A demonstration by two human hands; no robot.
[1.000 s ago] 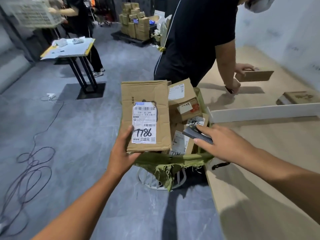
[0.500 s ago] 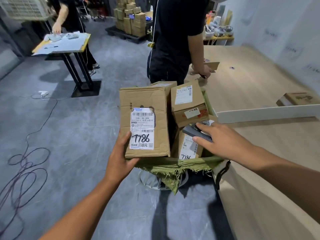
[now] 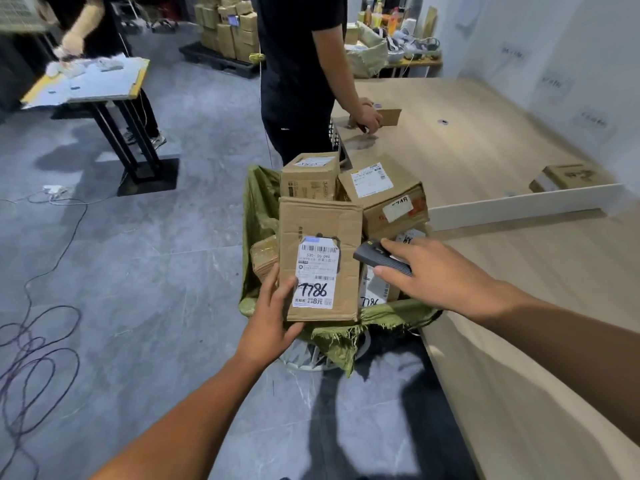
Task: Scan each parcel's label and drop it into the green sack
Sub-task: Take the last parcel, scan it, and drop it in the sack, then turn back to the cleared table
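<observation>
Holding the parcel (image 3: 320,226) over the green sack (image 3: 259,209) w/ other boxes (image 3: 384,197) in it, the left hand (image 3: 273,327) gripped its bottom-left corner, thumb on top. Right hand (image 3: 436,275) pinched the scanner (image 3: 375,258), tip just beside the label (image 3: 316,273).

One parcel (image 3: 320,220) above sack (image 3: 258,202), scanner (image 3: 372,256) just right, more parcels (image 3: 384,199) apparently inside, table (image 3: 485,150) right

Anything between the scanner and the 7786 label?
In the head view, only bare cardboard of the held parcel separates the scanner from the label; nothing else sits in that stretch.
</observation>
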